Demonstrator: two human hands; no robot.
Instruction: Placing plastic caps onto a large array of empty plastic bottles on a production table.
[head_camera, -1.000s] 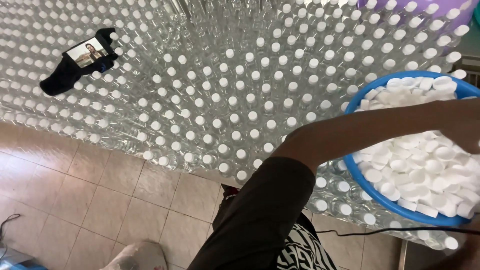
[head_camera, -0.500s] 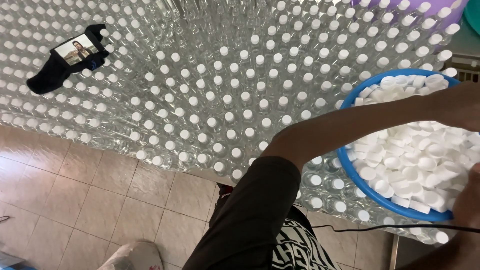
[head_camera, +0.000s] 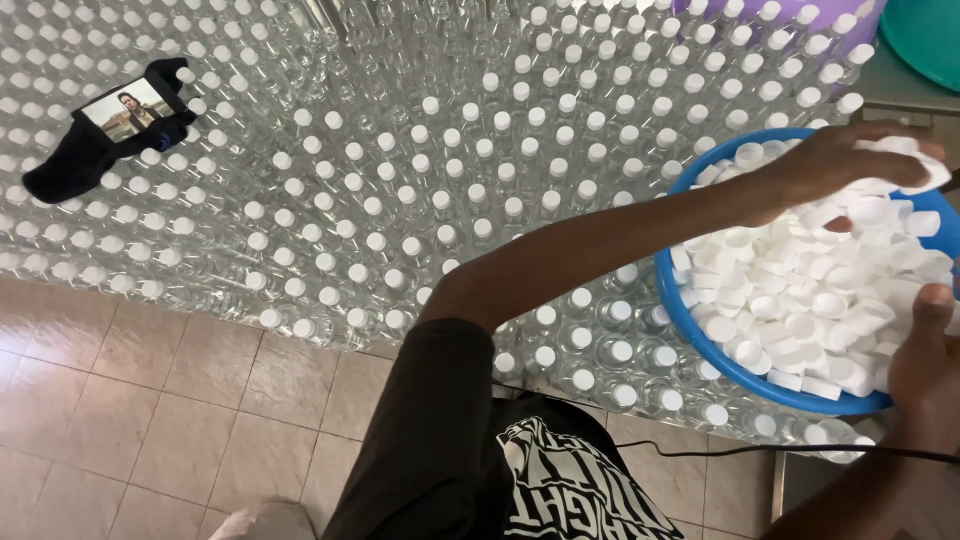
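Nearest the camera, a dark sleeve and a printed shirt fill the bottom of the view, above a tiled floor (head_camera: 150, 390). The right hand (head_camera: 925, 375) sits at the right edge, cut off by the frame; its thumb rests over the near rim of a blue basin (head_camera: 700, 340), and the fingers are hidden, so I cannot tell whether it grips. The basin stands on the bottle tops near the right end of the near edge and is heaped with white caps (head_camera: 800, 290). The left hand (head_camera: 850, 160) reaches across the basin with its fingers curled around a bunch of caps at the far rim. Beyond, clear bottles (head_camera: 400, 200) with white caps stand packed in rows, hiding whatever carries them. Far left, a phone (head_camera: 128, 110) with a lit screen lies on a dark cloth (head_camera: 70, 165) atop the bottles. A teal tub (head_camera: 925, 40) is cut off at the top right corner.
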